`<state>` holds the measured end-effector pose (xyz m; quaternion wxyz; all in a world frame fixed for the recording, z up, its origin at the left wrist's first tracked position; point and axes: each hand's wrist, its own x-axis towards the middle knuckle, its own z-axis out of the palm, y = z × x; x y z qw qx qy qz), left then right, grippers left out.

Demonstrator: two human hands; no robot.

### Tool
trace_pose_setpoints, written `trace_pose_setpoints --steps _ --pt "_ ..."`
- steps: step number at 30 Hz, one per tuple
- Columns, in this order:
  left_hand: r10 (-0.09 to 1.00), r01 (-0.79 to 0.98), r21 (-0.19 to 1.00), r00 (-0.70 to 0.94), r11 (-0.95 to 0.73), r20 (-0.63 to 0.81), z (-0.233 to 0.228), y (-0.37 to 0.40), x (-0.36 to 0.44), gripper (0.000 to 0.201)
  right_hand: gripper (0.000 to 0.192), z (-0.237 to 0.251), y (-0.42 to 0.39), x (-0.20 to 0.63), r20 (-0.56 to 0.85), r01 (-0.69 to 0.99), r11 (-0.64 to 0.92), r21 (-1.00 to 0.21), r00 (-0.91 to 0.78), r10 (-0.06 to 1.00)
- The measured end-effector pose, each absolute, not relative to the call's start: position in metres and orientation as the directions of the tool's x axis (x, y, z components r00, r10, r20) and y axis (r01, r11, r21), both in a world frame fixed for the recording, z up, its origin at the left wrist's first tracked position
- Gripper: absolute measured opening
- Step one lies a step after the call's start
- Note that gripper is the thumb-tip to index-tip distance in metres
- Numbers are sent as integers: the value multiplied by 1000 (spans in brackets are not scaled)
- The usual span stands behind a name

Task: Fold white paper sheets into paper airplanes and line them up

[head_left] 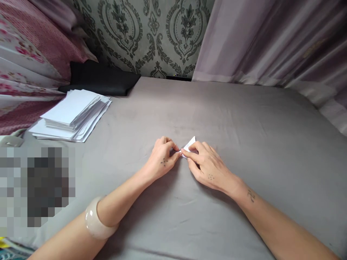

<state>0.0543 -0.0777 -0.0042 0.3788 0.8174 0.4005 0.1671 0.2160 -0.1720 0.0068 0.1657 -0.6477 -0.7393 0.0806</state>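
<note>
While both of my hands meet near the middle of the grey bed sheet (244, 119), I see a small folded white paper (189, 145) pinched between them, pressed down against the sheet. Its free corner pokes out above my right hand (206, 167), pointing up and away from me toward the wallpapered wall (151, 32), slightly to the right; its long axis seems to run along that same diagonal, though most of the piece is hidden under my fingers. My right hand grips it from the near right side, index finger laid across it, thumb beneath. My left hand (162, 157) closes in from the left, its thumb and forefinger tips touching the paper's left edge, so both hands are grasping the same piece. A pale bangle (95, 220) sits on my left forearm. Well apart, at the far left of the bed, lies a loose stack of white paper sheets (72, 115), with a black cushion (100, 77) just behind it and a mauve curtain (271, 39) hanging at right.
</note>
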Motion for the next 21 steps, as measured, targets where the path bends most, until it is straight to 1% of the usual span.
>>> trace_pose_setpoints --steps 2,4,5,7,9,11,12,14,16,19,21 --pt "779 531 755 625 -385 -42 -5 -76 55 9 35 3 -170 219 177 907 167 -386 -105 979" --pt "781 537 759 622 -367 -62 -5 -74 56 7 34 -3 -168 222 228 858 180 -480 -76 971" --pt "783 539 764 618 -356 -72 -5 -74 56 7 33 -6 -166 224 259 820 179 -543 -39 965" --pt "789 541 772 609 -334 -85 -4 -74 56 6 28 -11 -164 229 289 727 127 -675 102 952" --pt "793 543 777 601 -318 -96 -4 -75 55 7 28 -13 -161 233 252 638 22 -770 273 928" --pt "792 541 780 602 -315 -98 -4 -76 55 9 37 -13 -160 237 166 570 -78 -818 364 916" --pt "790 538 781 606 -319 -95 -4 -76 54 10 44 -12 -160 238 118 551 -113 -827 366 923" --pt "782 527 782 618 -333 -83 -4 -76 53 12 56 -8 -159 240 41 541 -138 -830 305 951" --pt "773 513 783 631 -352 -66 -4 -76 52 15 62 -4 -160 239 3 550 -135 -824 243 970" --pt "760 498 779 648 -380 -43 -4 -76 51 18 57 -2 -159 237 -27 518 -143 -844 225 974" --pt "746 483 772 665 -412 -18 -5 -76 50 18 48 -5 -158 236 -38 436 -129 -890 212 977"
